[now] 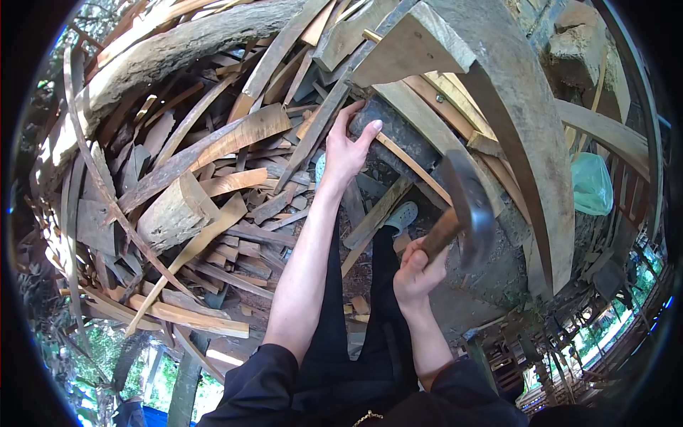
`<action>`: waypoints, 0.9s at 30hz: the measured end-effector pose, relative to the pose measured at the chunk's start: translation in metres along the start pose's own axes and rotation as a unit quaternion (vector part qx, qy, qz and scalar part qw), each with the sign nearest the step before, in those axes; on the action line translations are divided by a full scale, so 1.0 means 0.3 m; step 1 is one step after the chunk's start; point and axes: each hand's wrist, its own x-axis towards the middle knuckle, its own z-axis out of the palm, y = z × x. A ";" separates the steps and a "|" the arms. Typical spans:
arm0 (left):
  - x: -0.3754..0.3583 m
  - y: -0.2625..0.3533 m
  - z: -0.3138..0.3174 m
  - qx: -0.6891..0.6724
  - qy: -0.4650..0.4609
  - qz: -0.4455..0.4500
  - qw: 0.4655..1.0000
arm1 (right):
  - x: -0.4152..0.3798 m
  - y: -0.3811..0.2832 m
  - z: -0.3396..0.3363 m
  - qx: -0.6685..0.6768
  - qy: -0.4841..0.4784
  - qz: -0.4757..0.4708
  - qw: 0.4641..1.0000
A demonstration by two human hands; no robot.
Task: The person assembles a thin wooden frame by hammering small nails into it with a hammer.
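My left hand [346, 151] grips the near left end of a dark, flat slab [400, 134], fingers at its end and thumb on top. A thin, light wooden strip [416, 169] runs along the slab's near side, one end right at my thumb. My right hand [420, 276] is wrapped round the wooden handle of a hammer [467, 206]. Its dark metal head, smeared by motion, overlaps the strip's right end in this view. Large pieces of timber lie just beyond the slab.
A big curved timber [530, 121] rises on the right, and a green plastic bag [592, 183] hangs past it. Piled wood offcuts [249, 242] cover the left, with a cut log [178, 213] among them. My clog [403, 215] stands below the slab.
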 end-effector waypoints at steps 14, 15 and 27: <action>-0.012 0.026 0.000 0.010 0.012 0.000 1.000 | 0.075 -0.151 -0.055 -0.066 -0.091 0.076 0.991; -0.012 0.023 0.001 0.003 0.012 -0.006 1.000 | 0.068 -0.134 -0.057 -0.043 -0.084 0.070 0.993; -0.015 0.021 0.003 -0.004 0.016 -0.008 1.000 | 0.055 -0.102 -0.040 -0.080 -0.070 0.042 0.993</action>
